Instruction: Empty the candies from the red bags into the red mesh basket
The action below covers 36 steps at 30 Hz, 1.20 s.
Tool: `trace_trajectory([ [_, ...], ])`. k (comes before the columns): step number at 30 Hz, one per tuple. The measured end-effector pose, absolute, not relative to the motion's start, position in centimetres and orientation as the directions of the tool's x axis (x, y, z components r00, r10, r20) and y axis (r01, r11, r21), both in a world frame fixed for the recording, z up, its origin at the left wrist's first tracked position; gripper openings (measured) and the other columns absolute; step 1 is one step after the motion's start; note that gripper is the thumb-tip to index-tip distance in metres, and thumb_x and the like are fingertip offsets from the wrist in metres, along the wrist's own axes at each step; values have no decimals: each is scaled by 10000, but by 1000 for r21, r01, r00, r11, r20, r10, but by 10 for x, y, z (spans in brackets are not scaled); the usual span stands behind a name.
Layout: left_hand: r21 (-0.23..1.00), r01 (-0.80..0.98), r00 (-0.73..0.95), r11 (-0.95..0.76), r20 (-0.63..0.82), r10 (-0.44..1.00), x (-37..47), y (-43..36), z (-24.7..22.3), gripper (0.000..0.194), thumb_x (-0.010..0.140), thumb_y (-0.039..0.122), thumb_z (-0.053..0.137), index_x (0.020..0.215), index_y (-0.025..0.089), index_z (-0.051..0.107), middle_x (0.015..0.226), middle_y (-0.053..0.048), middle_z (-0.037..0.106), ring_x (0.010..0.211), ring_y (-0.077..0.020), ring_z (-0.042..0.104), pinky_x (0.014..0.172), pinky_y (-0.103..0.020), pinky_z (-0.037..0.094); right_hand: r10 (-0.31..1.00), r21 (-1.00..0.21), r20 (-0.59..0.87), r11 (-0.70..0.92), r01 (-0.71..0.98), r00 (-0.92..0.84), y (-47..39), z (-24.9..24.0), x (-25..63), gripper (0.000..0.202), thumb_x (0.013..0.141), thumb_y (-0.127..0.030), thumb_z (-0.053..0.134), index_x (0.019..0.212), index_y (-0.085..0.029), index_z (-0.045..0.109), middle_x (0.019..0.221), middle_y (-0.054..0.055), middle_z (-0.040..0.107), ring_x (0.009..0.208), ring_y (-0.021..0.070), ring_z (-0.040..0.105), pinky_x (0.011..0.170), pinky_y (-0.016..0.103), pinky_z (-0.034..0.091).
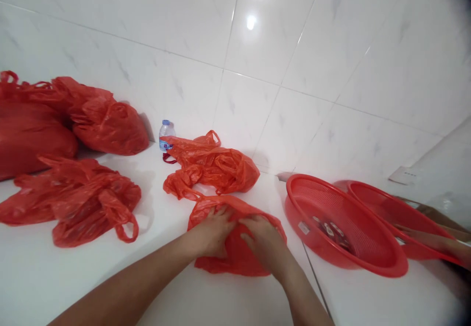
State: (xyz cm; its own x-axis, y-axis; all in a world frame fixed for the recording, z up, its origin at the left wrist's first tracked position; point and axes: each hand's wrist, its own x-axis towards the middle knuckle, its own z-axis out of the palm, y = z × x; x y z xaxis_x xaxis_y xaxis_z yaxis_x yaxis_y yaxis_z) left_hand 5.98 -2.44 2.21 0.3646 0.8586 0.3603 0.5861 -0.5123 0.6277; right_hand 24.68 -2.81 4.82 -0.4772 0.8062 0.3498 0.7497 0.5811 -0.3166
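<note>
Likely working near red bag (239,259) — left hand (214,231), right hand (265,241) on it, can't tell if fingers grip — next probably needs light touch.

The white surface (213,301), with a dark seam (312,271) toward its right, carries bulging red bags (114,129) at far left, a slacker bag (84,203) before them, a blue-capped bottle (167,131), a rumpled bag (237,169), a front bag (239,257), a perforated basket (312,240) and a second red basket (371,201).
</note>
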Motion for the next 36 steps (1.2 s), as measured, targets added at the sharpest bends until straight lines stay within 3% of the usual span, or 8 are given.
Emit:
trace_trajectory([
  [2,555,622,528,-553,225,819,56,-29,21,783,488,50,640,1225,306,571,1358,-73,506,1245,-377,442,972,-464,399,890,-465,309,449,763,-335,-6,48,250,292,730,-168,580,1006,-230,653,972,68,682,873,207,631,728,308,464],
  [6,577,616,564,-537,152,811,42,-36,20,824,568,-6,512,1297,379,501,1400,-36,479,1163,-335,541,824,-401,497,989,-754,130,144,641,-69,41,22,277,211,765,-378,559,791,-181,629,669,28,643,587,167,586,547,270,420],
  [14,498,635,432,-590,404,806,23,-33,5,491,683,194,635,1167,272,616,1321,-78,523,1223,-315,447,1031,-459,348,986,-857,167,161,489,-32,47,-6,303,342,794,-518,471,663,-202,466,531,-31,508,448,121,474,424,226,357],
  [18,432,727,288,-534,513,808,27,-31,-4,358,758,269,590,1113,264,629,1352,-89,476,1257,-320,396,1068,-517,274,938,-800,343,262,540,53,31,7,287,314,839,-481,464,728,-194,525,628,-5,549,592,143,513,573,257,420],
  [22,481,731,186,-483,542,820,28,-29,-10,402,794,336,569,1190,265,575,1482,-87,292,1354,-362,223,1067,-569,257,691,-445,721,398,802,56,16,36,292,262,876,-377,462,825,-174,618,837,74,633,783,186,573,737,313,453],
  [25,557,707,93,-436,538,838,26,-27,-12,398,821,347,542,1205,245,548,1469,-104,288,1344,-340,260,1063,-553,287,543,-247,834,217,945,93,1,56,324,298,873,-347,473,1000,-140,646,1125,161,602,1056,269,542,859,394,442],
  [31,652,657,61,-378,454,889,27,-23,-15,422,820,387,530,1217,246,527,1455,-98,299,1327,-322,313,1048,-539,328,898,-184,427,-27,983,105,-50,55,397,391,892,-489,396,1075,-271,664,998,76,704,793,272,659,593,365,490],
  [36,695,646,55,-316,371,927,29,-23,-17,468,810,405,526,1253,260,484,1442,-76,321,1297,-299,386,1043,-481,369,947,-279,305,-8,960,97,-99,54,415,396,863,-540,434,1007,-284,700,932,68,732,829,275,684,652,357,523],
])
